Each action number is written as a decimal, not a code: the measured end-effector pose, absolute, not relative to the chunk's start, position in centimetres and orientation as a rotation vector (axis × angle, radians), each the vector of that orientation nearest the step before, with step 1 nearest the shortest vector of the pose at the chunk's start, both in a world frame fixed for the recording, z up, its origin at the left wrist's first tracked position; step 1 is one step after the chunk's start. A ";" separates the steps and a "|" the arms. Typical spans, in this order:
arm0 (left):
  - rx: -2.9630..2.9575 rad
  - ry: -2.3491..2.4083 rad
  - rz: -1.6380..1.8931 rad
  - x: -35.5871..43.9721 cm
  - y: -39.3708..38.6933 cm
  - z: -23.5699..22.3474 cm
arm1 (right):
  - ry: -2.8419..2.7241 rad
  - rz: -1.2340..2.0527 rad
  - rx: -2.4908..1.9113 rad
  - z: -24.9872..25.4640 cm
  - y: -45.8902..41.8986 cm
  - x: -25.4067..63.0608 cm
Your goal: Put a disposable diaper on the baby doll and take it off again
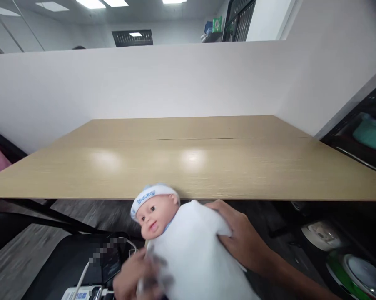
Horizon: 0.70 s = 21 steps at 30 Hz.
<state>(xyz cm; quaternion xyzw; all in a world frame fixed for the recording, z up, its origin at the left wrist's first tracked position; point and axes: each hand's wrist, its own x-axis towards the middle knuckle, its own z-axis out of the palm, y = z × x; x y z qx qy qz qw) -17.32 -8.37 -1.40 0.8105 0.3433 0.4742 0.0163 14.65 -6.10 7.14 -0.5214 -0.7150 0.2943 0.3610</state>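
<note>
A baby doll [158, 212] in a white cap with blue lettering leans at the table's front edge, its head to the left. White cloth [194, 246] covers its body from the neck down. My right hand [237, 233] grips the cloth-covered doll from the right, with the thumb pressing a fold into the fabric. At the lower left, my left hand [140, 275] is by the near edge of the cloth, below the doll's head. Motion smears its fingers, so their hold is unclear.
A wooden table [181, 166] spans the view before a white partition [175, 83]. At lower left, a black seat [59, 262] holds a dark device and a white box with a cable [84, 273]. A shelf with a green-rimmed round item [359, 275] stands at right.
</note>
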 end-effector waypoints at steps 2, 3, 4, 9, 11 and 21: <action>2.402 1.199 1.382 -18.5 -6.3 0.0 | -1.611 0.756 -1.354 6.4 -7.0 16.0; 2.364 1.225 1.252 -18.4 -5.0 0.9 | -1.528 0.741 -1.366 6.2 -7.1 16.5; 2.334 1.219 1.101 -18.1 -3.8 1.7 | -1.469 0.715 -1.385 5.9 -6.9 17.1; 2.257 1.109 0.707 -14.8 2.3 5.0 | -1.538 0.493 -1.571 5.8 -4.1 20.6; 2.267 1.099 0.667 -13.8 4.5 5.6 | -1.656 0.378 -1.653 5.7 -3.0 22.6; 2.326 1.349 0.543 -13.8 12.9 5.2 | -1.853 0.157 -1.769 1.1 1.2 30.0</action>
